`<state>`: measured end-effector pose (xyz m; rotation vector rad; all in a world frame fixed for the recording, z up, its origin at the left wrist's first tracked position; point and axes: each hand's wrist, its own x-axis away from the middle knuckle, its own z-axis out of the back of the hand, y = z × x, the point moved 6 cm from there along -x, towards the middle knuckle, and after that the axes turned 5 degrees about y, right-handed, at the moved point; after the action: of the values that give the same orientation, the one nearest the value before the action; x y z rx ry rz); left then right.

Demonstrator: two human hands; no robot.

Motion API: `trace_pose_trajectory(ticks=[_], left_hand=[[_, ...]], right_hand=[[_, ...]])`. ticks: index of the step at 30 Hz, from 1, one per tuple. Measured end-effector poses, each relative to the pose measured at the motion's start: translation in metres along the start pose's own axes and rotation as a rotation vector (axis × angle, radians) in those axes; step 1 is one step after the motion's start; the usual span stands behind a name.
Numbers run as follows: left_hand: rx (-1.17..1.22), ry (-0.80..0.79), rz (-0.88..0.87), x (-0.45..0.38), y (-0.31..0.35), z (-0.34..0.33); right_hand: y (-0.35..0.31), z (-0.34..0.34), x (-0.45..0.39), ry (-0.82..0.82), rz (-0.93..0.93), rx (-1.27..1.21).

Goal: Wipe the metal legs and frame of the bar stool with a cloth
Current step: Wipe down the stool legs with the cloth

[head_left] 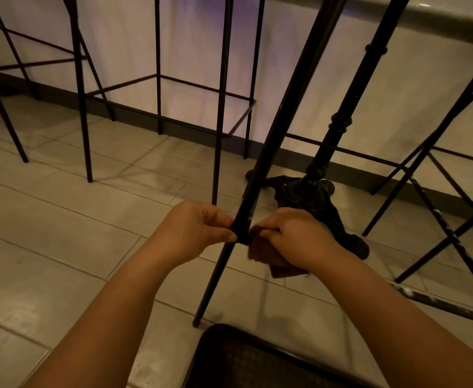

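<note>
Bar stool's slim black metal leg [260, 166] slants from upper right down to lower left through the middle of the scene, foot planted on the pale tiled floor [62, 219] near the bottom centre. Left hand [193, 231] closed against the left side of that leg, thumb and fingers [224, 219] pinching it low on its length. Right hand [294, 233] pressed to the leg's right side at the same height, fingers curled tight around a dark reddish-brown cloth [269, 256]; loose folds of the cloth hanging below the palm, just right of the leg. Cannot tell whether the cloth wraps fully around the leg or only touches its right face. Both bare forearms reaching in from the bottom edge. Far behind the right hand, ornate black cast-iron pedestal base [313, 191] standing on the floor. Further thin-framed black metal stools [159, 79] ranged to the far left along a white panelled wall [190, 46] with a dark skirting strip. Scuffed black frame bars [448, 236] crossing at the right. Dark mesh-patterned surface [243, 359] at the near bottom edge, between the forearms.
</note>
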<state>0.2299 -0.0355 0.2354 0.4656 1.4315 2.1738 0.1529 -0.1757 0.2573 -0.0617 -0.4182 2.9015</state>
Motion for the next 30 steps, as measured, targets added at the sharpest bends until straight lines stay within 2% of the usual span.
trace_pose_trajectory(ticks=[2, 5, 7, 9, 11, 13, 16, 21, 23, 27, 30], left_hand=[[0.012, 0.003, 0.005, 0.001, 0.0, 0.0], [0.034, 0.001, 0.006, 0.001, -0.002, 0.001], [0.028, 0.007, 0.006, -0.001, -0.004, 0.001], [0.041, 0.005, 0.009, -0.003, -0.006, 0.001], [0.07, -0.006, 0.009, -0.004, -0.007, 0.0], [0.084, -0.014, 0.005, -0.004, -0.007, 0.0], [0.079, -0.033, 0.0, -0.005, -0.007, 0.0], [0.066, -0.12, 0.024, -0.004, -0.008, 0.005], [0.098, -0.124, 0.072, -0.005, -0.012, 0.006], [0.075, -0.052, 0.151, -0.013, -0.019, 0.005], [0.079, -0.042, 0.175, -0.023, -0.018, 0.001]], right_hand=[[0.003, 0.004, -0.002, 0.011, -0.005, -0.048], [0.015, 0.027, -0.001, 0.227, -0.079, -0.288], [0.014, 0.035, -0.003, 0.33, -0.061, -0.352], [0.0, 0.032, -0.008, 0.289, 0.031, -0.288], [-0.01, 0.02, -0.014, 0.16, 0.097, -0.2], [-0.01, 0.013, -0.022, 0.074, 0.08, -0.124], [0.001, 0.012, -0.033, 0.097, -0.039, -0.117], [0.023, 0.011, -0.043, 0.214, -0.186, -0.427], [0.023, 0.008, -0.04, 0.173, -0.164, -0.402], [0.013, 0.005, -0.025, 0.075, 0.027, -0.241], [0.011, 0.005, -0.03, 0.073, 0.034, -0.226]])
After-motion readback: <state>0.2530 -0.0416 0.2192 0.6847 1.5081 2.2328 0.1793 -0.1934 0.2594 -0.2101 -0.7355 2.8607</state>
